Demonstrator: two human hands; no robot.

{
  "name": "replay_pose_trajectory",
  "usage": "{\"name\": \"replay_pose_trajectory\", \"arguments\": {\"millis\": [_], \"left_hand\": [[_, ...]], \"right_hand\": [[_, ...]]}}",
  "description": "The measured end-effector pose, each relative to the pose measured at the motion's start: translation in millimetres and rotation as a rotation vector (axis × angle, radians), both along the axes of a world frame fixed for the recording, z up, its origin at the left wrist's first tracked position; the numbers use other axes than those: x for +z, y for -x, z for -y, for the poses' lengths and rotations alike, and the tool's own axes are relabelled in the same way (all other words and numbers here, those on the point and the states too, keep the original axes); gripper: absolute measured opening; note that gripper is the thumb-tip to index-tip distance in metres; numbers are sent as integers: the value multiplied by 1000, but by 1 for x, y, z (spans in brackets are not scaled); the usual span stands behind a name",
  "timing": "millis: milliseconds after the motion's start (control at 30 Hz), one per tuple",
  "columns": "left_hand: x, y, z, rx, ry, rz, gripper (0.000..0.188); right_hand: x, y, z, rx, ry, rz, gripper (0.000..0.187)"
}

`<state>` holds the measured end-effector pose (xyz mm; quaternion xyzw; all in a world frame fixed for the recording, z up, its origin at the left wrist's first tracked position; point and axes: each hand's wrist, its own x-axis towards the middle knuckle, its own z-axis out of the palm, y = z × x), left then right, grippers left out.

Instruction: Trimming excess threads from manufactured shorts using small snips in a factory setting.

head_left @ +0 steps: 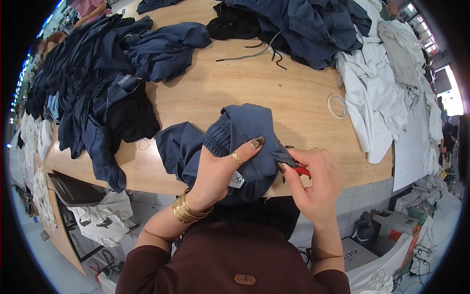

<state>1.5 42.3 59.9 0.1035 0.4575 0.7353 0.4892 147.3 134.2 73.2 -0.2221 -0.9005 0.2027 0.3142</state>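
Note:
A dark blue garment (257, 122) with a gathered elastic edge lies bunched at the table's front edge. My left hand (218, 169) grips it, thumb pressed on top of the cloth and the other fingers hidden beneath. A white label (237, 180) shows beside the left wrist. Between the thumb and fingers of my right hand (320, 181) is a pair of small thread snips (303, 170) with red on the handle. Their dark tips touch or nearly touch the right side of the garment; whether the blades are apart cannot be made out.
Dark blue and black garments (93, 73) are heaped on the wooden table (235, 83) at left, with another blue pile (313, 29) and loose drawstrings at the back. White cloth (372, 98) hangs over the right side, near a tape roll (337, 106). A person (90, 10) is at far left.

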Motion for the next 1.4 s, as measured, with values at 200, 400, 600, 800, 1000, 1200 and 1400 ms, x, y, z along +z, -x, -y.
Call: {"name": "replay_pose_trajectory", "arguments": {"millis": [200,400,600,800,1000,1200,1400], "left_hand": [[4,6,0,-93,-8,-161,24],[2,10,-1,-145,-9,-266,25],[1,11,-2,-175,17,-292,29],[2,13,-2,-200,36,-297,31],[0,14,-3,-197,23,-325,32],[1,14,-3,-194,22,-324,34],[1,13,-4,-190,17,-326,33]], "right_hand": [[11,0,-5,67,-51,102,22],[15,-1,-8,110,-83,161,21],[16,-4,-10,137,-93,186,20],[15,-4,-11,139,-109,157,19],[14,-5,-11,139,-130,161,16],[13,-5,-11,138,-186,168,15],[16,-6,-10,91,-156,151,16]]}}
